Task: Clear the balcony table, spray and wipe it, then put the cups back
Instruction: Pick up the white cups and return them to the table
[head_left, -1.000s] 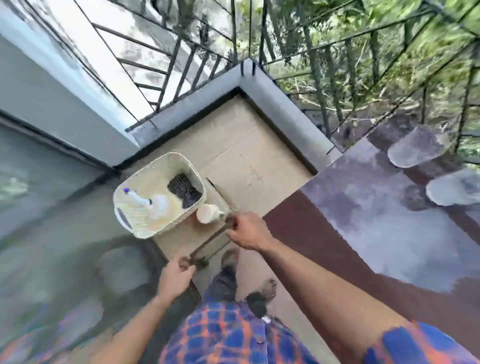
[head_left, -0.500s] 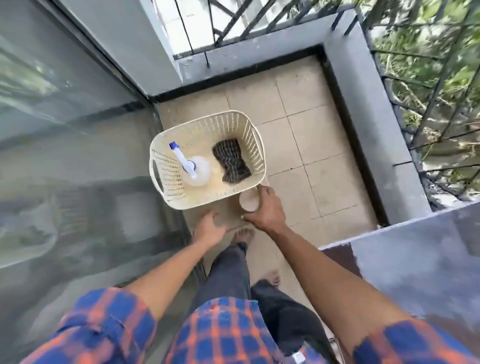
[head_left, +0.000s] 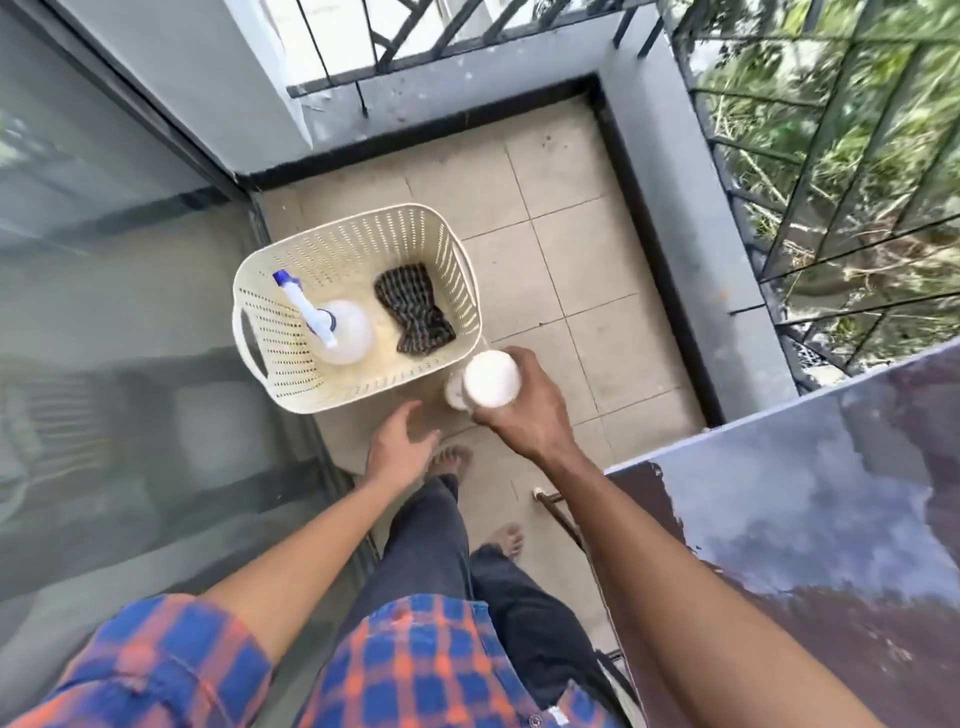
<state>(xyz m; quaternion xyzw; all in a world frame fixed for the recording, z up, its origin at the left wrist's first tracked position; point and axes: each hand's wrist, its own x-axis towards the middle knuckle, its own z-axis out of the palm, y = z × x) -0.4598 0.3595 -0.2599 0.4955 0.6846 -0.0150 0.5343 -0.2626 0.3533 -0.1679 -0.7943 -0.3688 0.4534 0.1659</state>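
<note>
Right hand wrapped around white cup, just beside basket on balcony floor. Second cup partly hidden under it. Left hand empty, fingers spread. Spray bottle and cloth lie in basket. Table bare, glossy. Step looks like clearing cups or fetching them back; cannot tell which. Either way, next needs steady carry.

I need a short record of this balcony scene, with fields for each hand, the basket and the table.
right hand: holds a white cup above the floor, beside the basket
left hand: open, empty
basket: on the floor; holds a spray bottle and a dark cloth
table: glossy, nothing on the visible part
</note>
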